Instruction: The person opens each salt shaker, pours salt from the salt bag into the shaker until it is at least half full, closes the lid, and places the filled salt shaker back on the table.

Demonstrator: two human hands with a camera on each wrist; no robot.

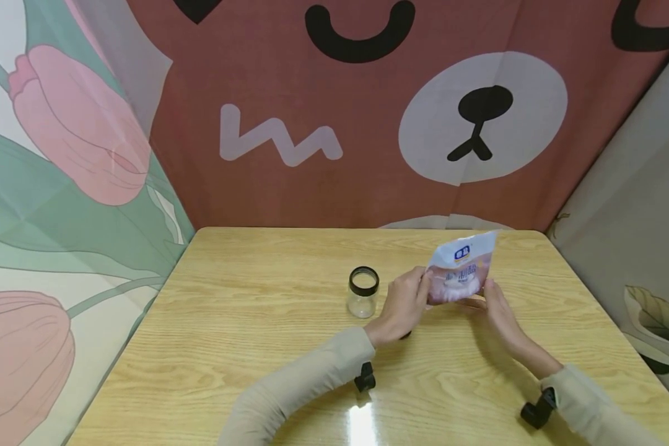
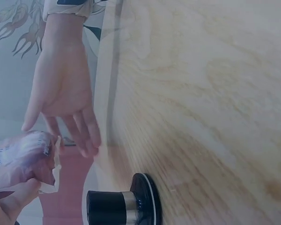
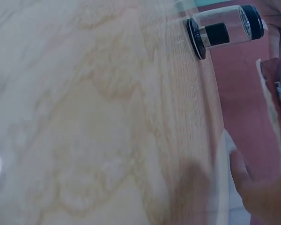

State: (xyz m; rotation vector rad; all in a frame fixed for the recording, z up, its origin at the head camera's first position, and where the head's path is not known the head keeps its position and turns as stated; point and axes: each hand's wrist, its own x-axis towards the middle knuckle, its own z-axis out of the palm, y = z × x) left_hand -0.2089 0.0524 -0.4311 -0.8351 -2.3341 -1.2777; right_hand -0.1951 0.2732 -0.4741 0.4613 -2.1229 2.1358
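Above the table, my left hand (image 1: pixel 402 303) grips the left edge of a white and pink plastic bag (image 1: pixel 459 272) with blue lettering. In the left wrist view, its thumb presses against the bag (image 2: pixel 23 157). On the bag's other side is my right hand (image 1: pixel 504 319), its fingers extended near the lower right corner. The left wrist view shows that palm (image 2: pixel 63 89) spread, with the thumb tip right at the bag. Left of my left hand stands a clear jar (image 1: pixel 362 300) with a black rim, its top uncovered.
A black lid with a knob (image 2: pixel 124 206) lies on the wooden table (image 1: pixel 245 334), mostly hidden behind my left wrist in the head view. Printed cloths (image 1: pixel 290 198) hang behind the table and along both sides.
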